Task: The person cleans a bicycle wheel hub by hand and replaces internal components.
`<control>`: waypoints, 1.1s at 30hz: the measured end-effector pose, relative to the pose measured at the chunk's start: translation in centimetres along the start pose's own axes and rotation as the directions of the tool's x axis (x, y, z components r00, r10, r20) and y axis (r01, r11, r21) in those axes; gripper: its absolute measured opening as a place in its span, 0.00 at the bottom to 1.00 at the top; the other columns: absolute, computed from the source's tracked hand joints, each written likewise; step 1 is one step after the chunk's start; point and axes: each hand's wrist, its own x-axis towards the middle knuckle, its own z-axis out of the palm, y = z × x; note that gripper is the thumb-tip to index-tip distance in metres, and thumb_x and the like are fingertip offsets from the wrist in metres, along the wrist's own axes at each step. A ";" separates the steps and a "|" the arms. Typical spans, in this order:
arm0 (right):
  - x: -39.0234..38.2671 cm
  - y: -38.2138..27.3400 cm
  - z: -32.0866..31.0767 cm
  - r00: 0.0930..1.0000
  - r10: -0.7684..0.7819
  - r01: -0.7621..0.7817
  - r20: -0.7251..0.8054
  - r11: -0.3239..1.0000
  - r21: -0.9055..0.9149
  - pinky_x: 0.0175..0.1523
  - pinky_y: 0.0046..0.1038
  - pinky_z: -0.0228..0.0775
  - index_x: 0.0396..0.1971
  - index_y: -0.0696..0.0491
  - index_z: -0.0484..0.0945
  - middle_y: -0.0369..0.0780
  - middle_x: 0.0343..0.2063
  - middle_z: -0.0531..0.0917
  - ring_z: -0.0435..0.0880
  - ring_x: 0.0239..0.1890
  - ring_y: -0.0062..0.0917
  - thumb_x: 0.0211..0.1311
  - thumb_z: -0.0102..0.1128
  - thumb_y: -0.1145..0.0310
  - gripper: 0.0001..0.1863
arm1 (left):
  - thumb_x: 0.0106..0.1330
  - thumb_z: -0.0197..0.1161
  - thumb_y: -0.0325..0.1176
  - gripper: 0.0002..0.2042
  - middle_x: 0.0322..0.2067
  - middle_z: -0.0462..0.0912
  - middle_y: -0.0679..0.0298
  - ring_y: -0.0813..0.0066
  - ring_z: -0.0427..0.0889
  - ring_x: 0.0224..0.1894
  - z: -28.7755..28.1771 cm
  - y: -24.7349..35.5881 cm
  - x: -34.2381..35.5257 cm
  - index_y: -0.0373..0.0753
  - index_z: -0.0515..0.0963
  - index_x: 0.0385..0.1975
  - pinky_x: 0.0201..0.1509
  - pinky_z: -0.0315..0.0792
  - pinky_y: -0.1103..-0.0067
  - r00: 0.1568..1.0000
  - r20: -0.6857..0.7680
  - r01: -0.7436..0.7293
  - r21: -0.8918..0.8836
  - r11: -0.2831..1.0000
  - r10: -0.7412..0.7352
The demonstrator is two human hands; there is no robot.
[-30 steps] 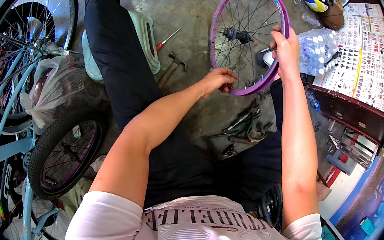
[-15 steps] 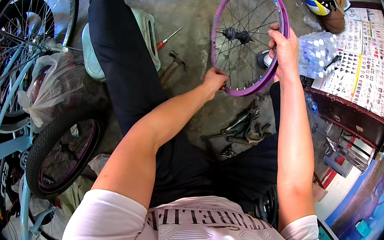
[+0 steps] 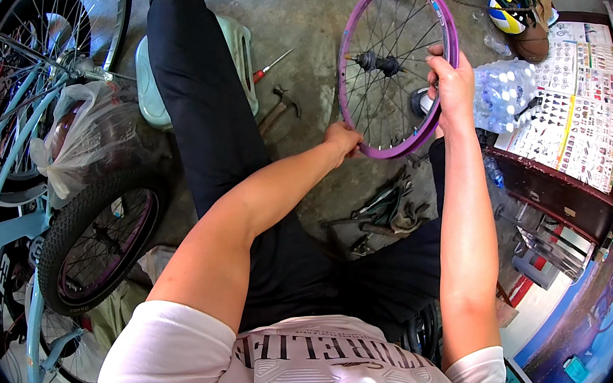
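Note:
A bare bicycle wheel point(image 3: 393, 152) with a purple rim, thin dark spokes and a black hub is held up in front of me, without a tyre. It stands tilted above the floor. My right hand point(image 3: 453, 93) grips the rim at its right side, thumb over the inner edge. At the lower left of the rim, my left hand point(image 3: 345, 142) is closed with its fingertips on the edge. Whether something small lies between those fingertips is hidden.
A screwdriver point(image 3: 273, 65), a hammer point(image 3: 278, 108) and a pile of tools point(image 3: 393, 210) lie on the floor. Left are a pale green stool point(image 3: 245, 65), a fat-tyred wheel point(image 3: 57, 249) and a light blue bicycle point(image 3: 14, 230). Packed bottles point(image 3: 503, 94) stand right, beside a paper-covered cabinet point(image 3: 568, 109).
My left hand has moved slightly down and nearer to me along the rim's lower left. The wheel sits a little lower in view; my right hand keeps its grip.

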 end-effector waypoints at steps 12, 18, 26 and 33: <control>0.9 0.4 -0.3 0.998 -0.010 0.010 -0.070 1.000 0.010 0.22 0.22 0.64 0.40 0.55 0.79 0.32 0.24 0.76 0.74 0.22 0.16 0.58 0.62 0.70 0.10 | 0.65 0.61 0.29 0.14 0.40 0.88 0.54 0.59 0.88 0.37 -2.4 2.0 -0.2 0.33 0.80 0.48 0.39 0.83 0.63 0.982 -0.159 0.009 0.571 0.821 0.100; 2.3 1.5 -2.4 0.963 0.104 -0.075 -0.248 0.990 0.121 0.23 0.25 0.65 0.38 0.54 0.77 0.34 0.27 0.77 0.75 0.24 0.18 0.58 0.59 0.72 0.09 | 0.61 0.62 0.34 0.14 0.42 0.87 0.45 0.44 0.88 0.44 -4.7 6.1 -4.7 0.36 0.87 0.43 0.49 0.82 0.58 0.860 -0.131 -0.111 0.895 0.432 0.493; 1.2 1.9 -2.9 0.989 0.024 -0.021 -0.146 1.000 0.019 0.21 0.24 0.64 0.41 0.55 0.78 0.34 0.23 0.76 0.74 0.21 0.17 0.59 0.58 0.70 0.10 | 0.75 0.58 0.29 0.13 0.46 0.87 0.59 0.73 0.88 0.37 -5.5 13.4 -7.8 0.35 0.79 0.55 0.40 0.84 0.74 0.864 0.297 -0.327 -0.281 0.902 0.406; 1.0 1.3 -2.4 0.986 0.035 -0.031 -0.160 0.999 0.026 0.21 0.23 0.64 0.43 0.56 0.77 0.35 0.23 0.76 0.74 0.21 0.17 0.60 0.57 0.70 0.12 | 0.75 0.57 0.28 0.14 0.46 0.86 0.61 0.80 0.85 0.34 -4.8 14.2 -9.8 0.36 0.77 0.58 0.40 0.83 0.80 0.639 0.564 -0.066 -0.638 0.767 0.524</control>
